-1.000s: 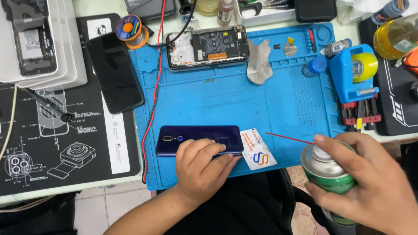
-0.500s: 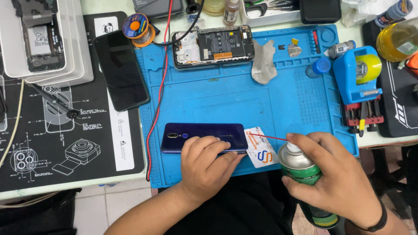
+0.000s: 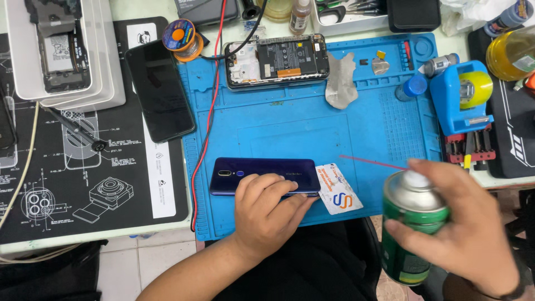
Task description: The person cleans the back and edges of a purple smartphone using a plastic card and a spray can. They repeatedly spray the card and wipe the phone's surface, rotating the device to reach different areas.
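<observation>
My fingers [image 3: 267, 187] of left hand [image 3: 267, 214] lie flat, pressing dark-blue phone [image 3: 262, 174] at lower centre of blue mat [image 3: 301, 120]; white card [image 3: 338, 188] tucked at its right end. Right hand [image 3: 462, 228], lower right, wrapped round green spray can [image 3: 411, 228], thin red straw [image 3: 373, 162] pointing left. Farther up, top centre: opened phone [image 3: 277, 60]; blue tape dispenser [image 3: 462, 95] upper right.

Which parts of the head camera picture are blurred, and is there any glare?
In the head view, the right hand and the green spray can look soft with motion blur; the left hand on the dark blue phone is sharp; the light is even, with faint reflections on the black phone.
</observation>
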